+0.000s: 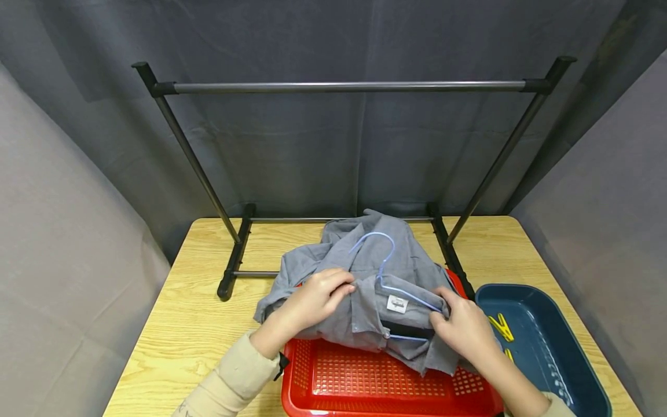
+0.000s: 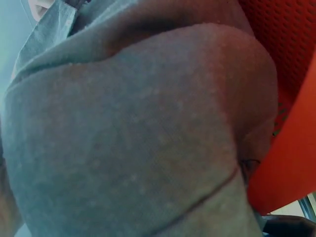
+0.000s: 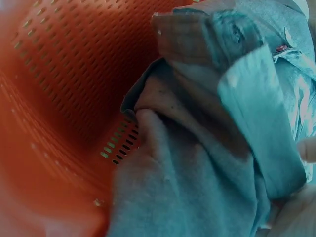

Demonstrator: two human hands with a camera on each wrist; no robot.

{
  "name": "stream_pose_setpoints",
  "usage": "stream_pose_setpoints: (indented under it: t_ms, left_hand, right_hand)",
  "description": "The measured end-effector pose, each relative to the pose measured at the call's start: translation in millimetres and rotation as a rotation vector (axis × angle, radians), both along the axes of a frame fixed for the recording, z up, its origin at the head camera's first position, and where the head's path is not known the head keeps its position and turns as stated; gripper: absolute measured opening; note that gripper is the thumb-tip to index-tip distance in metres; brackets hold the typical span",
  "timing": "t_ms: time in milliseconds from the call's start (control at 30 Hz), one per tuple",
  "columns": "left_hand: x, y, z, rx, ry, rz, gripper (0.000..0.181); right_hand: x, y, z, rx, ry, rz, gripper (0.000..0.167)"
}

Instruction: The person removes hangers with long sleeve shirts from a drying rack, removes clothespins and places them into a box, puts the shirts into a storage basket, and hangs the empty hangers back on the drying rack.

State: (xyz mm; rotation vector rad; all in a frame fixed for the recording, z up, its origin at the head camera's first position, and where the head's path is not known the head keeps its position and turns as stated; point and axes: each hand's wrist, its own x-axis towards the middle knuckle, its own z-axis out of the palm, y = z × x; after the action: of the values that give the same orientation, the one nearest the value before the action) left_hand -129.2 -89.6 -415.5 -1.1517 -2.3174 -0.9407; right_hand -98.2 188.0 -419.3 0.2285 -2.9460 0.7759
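A grey collared shirt (image 1: 333,313) with a white label lies bunched over a red basket (image 1: 365,399) in the head view. The blue hanger (image 1: 394,249) has its hook showing above the collar and part of its frame inside the shirt. My left hand (image 1: 318,298) grips the cloth left of the collar. On the other side, my right hand (image 1: 466,324) pinches the shirt beside the hanger's arm. Grey cloth (image 2: 133,133) fills most of the left wrist view. In the right wrist view, shirt folds (image 3: 192,163) hang into the basket, with fingertips (image 3: 308,149) at the right edge.
A dark metal rack with a horizontal bar (image 1: 349,87) stands behind the basket on the wooden table (image 1: 172,324). To the right, a blue tray (image 1: 552,353) holds yellow clips (image 1: 501,328). Grey curtains surround the table.
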Motion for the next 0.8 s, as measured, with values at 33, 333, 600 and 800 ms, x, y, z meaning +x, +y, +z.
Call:
stream_pose_setpoints:
  t_ms: [33,333,600,800]
  left_hand:
    - [-0.1,-0.5,-0.2,0.005,-0.001,0.000,0.007]
    - [0.3,-5.7,-0.2,0.026,0.006,0.009,0.007]
    - [-0.8,-11.8,0.7,0.069,0.043,0.003,0.008]
    - [-0.2,-13.6,0.4,0.084,0.074,-0.007,0.008]
  right_hand:
    - [0.2,0.4,0.2,0.006,0.004,0.000,0.026]
    - [-0.8,7.9,0.9,0.019,-0.017,-0.016,0.027]
    - [-2.5,22.3,1.7,-0.016,-0.045,-0.040,0.024]
    - [-6.8,29.7,3.4,0.011,-0.073,-0.058,0.025]
